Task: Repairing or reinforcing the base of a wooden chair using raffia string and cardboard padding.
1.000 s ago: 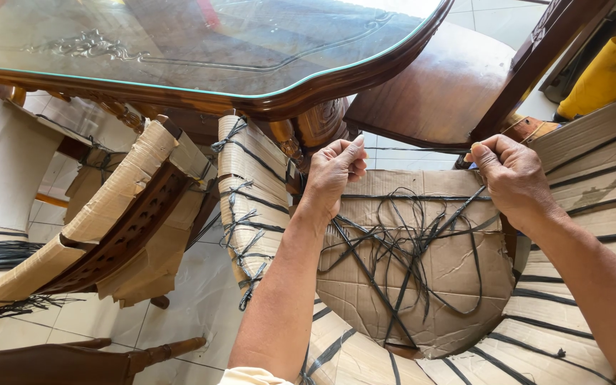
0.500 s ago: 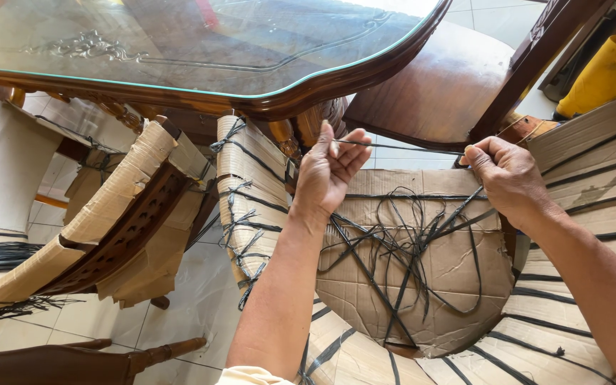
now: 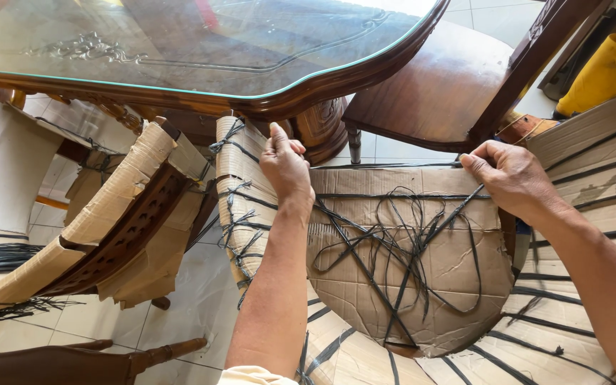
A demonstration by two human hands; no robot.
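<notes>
Under glass-topped table (image 3: 201,64), both hands (image 3: 284,162) (image 3: 509,177) on cardboard-wrapped seat (image 3: 408,264) cords (image 3: 393,246).

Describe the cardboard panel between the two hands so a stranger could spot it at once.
Start at the glass-topped wooden table and look just below its near edge. There, between the left hand and right hand, sits a rounded cardboard panel. Unlike the neatly strapped cardboard around it, loose black cords tangle across it.
</notes>
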